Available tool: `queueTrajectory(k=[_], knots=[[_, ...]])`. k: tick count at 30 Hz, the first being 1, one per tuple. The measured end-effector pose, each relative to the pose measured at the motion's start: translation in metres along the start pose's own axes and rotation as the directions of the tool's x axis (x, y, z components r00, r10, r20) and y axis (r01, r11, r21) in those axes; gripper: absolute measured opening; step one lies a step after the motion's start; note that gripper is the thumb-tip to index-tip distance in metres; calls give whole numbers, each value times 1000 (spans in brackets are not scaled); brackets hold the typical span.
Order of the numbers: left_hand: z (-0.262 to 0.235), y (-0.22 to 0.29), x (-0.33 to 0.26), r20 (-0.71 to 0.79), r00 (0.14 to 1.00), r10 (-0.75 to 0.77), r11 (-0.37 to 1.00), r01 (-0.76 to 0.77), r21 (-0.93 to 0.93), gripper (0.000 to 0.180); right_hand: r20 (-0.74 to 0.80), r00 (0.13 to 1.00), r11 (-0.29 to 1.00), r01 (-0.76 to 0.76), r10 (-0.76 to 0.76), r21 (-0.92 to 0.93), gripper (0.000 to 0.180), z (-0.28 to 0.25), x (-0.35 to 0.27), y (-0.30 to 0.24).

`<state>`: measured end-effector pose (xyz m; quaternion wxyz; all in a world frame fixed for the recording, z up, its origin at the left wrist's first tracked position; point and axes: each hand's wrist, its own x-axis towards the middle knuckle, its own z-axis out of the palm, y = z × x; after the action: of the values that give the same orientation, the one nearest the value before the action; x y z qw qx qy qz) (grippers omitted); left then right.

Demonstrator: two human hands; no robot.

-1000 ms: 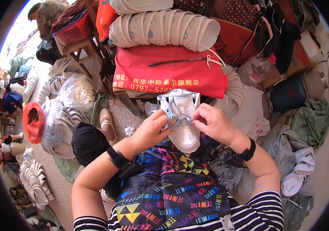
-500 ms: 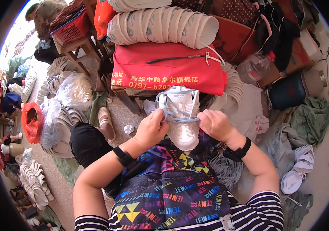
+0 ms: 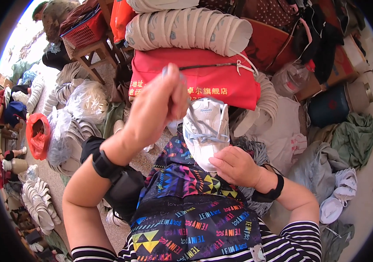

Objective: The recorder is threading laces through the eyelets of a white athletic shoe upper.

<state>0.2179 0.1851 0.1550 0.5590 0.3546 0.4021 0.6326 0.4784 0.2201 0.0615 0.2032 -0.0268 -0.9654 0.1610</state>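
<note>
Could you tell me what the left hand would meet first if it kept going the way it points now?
Probably the red bag: the left hand, raised with a lace from the white shoe, points toward it, though depth is unclear.

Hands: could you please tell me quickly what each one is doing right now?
Left hand: closed, pinching the lace, pulled up.
Right hand: resting on the white shoe, steadying it.

Shoe [image 3: 205, 131] on the lap, between the hands: left hand [image 3: 160, 105] raised to its left, right hand [image 3: 235, 166] at its near end. Behind it, bag [image 3: 221, 81] under a stack of soles [image 3: 186, 28]. Far left, bagged soles [image 3: 84, 102] on the floor.
</note>
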Motion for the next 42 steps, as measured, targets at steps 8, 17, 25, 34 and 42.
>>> queueTrajectory(k=[8, 17, 25, 34, 42], knots=[[36, 72, 7, 384, 876, 291, 905, -120, -409, 41, -16, 991, 976, -128, 133, 175, 31, -2, 2, 0], [22, 54, 4, 108, 975, 196, 975, -181, -132, 34, 132, 843, 470, -413, 521, 780, 19, 8, 72, 25], [-134, 28, -26, -177, 984, 0, 794, -108, -599, 20, 144, 754, -157, -56, 641, 986, 14, -55, 76, 78], [-312, -4, -112, -428, 898, -104, 709, -235, -665, 23, 250, 536, -317, 34, 806, 948, 13, -65, 31, 105], [-356, -9, -114, -582, 787, -205, 701, -297, -648, 22, 154, 366, -228, 170, 918, 959, 19, -117, -2, 118]])
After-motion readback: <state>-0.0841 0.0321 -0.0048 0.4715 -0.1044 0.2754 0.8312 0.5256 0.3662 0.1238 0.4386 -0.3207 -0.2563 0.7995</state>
